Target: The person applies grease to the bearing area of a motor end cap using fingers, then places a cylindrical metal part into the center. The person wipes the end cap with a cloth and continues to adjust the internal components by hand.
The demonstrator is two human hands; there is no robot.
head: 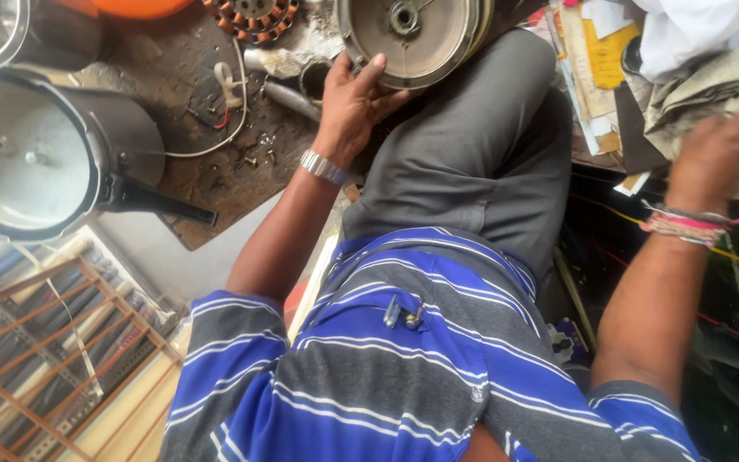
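I am looking down at my striped blue shirt and grey trousers. My left hand, a metal watch on its wrist, grips the lower rim of a round grey metal motor housing resting at my knee. My right hand, with coloured thread bands on the wrist, is blurred and reaches into a heap of pale cloth at the right. Whether it holds any of the cloth is unclear.
A metal pot with a black handle lies on a worn brown board at the left. A copper-wound stator, a white wire and small screws lie near it. Yellow papers are stacked top right. An orange metal rack is lower left.
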